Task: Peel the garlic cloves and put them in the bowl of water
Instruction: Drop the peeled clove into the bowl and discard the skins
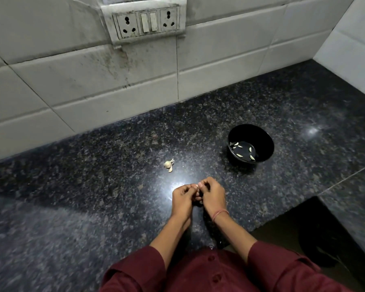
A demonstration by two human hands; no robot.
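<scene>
Garlic cloves (250, 149), pale and crescent-shaped

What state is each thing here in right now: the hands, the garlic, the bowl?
Left hand: fingers curled, pinching small pale garlic clove.
Right hand: pinching the same clove.
Round black bowl: upright, holds water and peeled pale cloves.
Unpeeled garlic cluster: lying on speckled dark stone counter, untouched.

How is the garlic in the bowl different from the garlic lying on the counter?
The cloves are loose single pieces in the black bowl; the garlic bunch on the counter is clumped together. The cloves sit in water; the garlic bunch lies on bare stone. Both are pale.
</scene>
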